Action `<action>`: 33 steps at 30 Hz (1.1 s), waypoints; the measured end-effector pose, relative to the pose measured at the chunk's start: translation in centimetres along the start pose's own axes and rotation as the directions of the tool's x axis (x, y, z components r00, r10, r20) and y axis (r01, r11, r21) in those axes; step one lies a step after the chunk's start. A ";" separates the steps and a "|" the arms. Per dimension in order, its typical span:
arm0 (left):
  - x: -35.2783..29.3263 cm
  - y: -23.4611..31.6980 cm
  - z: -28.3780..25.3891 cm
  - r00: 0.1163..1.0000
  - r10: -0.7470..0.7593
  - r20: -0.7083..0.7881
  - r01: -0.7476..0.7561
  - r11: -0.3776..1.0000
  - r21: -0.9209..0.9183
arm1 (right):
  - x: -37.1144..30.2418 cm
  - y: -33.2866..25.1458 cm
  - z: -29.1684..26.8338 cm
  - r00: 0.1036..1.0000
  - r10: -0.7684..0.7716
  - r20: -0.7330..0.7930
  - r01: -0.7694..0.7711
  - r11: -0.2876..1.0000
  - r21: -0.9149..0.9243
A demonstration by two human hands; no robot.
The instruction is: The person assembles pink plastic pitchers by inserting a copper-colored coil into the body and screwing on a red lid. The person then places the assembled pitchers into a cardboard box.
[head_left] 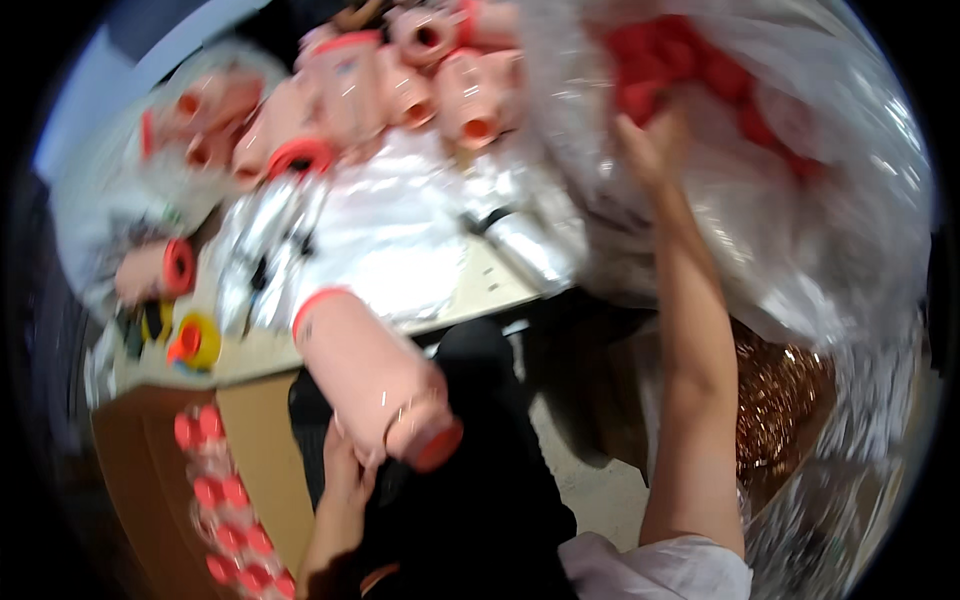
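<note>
head | left hand (345,470) wrapped around pink spool (375,385), stiff, light; grip mid-body | right hand (650,140) in clear bag (800,220), closure unclear

head cam: we look steeply down, close over our hands | table (480,290) toward 12 o'clock | left hand (345,475) at 7, right hand (655,140) at 1 | fisheye bends the rim | one view only

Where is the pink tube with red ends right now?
Head view, lower centre: the pink tube is in the left hand, over the table edge.
</note>
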State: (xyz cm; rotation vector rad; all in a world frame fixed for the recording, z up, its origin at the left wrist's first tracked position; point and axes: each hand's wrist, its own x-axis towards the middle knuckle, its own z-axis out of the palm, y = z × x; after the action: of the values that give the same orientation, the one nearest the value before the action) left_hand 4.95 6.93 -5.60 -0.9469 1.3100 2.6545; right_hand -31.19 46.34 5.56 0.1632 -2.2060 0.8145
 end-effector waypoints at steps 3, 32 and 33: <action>1.4 1.2 -0.8 0.992 0.107 -0.061 -0.110 0.993 -0.051 | -10.8 -9.8 -1.2 0.995 0.096 0.033 -0.101 0.912 0.398; 12.4 5.7 1.7 0.649 0.415 0.637 -0.712 0.039 0.701 | -25.8 -15.0 0.8 0.377 -0.241 0.895 -0.853 0.287 0.436; 15.3 5.6 3.0 0.579 0.446 0.682 -0.726 -0.100 0.681 | -25.6 -15.2 1.1 0.377 -0.252 0.891 -0.865 0.248 0.436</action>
State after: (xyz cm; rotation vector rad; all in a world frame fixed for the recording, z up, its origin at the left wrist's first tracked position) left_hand -10.65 2.03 -8.44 0.3316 3.1698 1.2316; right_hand -8.63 30.29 -5.33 0.7803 -2.2176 2.9577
